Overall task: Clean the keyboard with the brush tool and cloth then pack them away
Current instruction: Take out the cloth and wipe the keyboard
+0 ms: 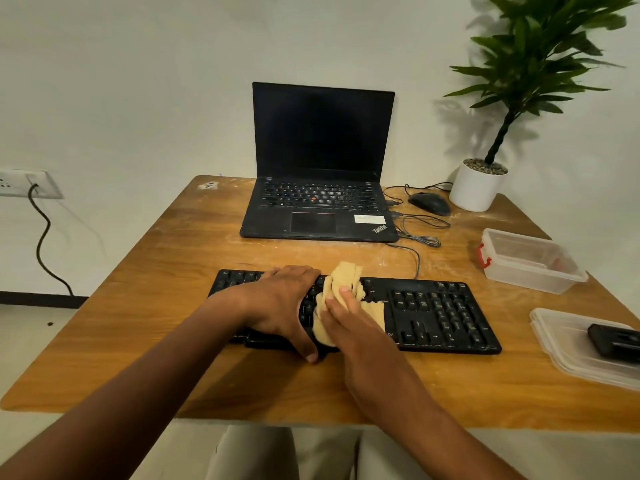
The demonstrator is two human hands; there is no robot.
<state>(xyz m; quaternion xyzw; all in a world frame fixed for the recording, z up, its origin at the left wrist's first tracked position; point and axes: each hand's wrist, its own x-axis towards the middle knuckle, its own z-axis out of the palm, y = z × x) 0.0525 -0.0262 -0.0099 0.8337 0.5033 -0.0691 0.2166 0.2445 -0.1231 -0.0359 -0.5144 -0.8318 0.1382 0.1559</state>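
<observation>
Pressing a crumpled yellow cloth (341,289) onto the middle of the black keyboard (443,313), the right hand (349,323) lies over it with fingers nearly straight. The left hand (280,303) clasps the keyboard's left half, fingers curled over its far edge and thumb at the near edge. At three o'clock of the keyboard, a black brush tool (614,342) rests on a clear lid (568,362); a clear container (530,261) sits at two o'clock, a laptop (322,168) at twelve, all on the wooden table (138,306).
</observation>
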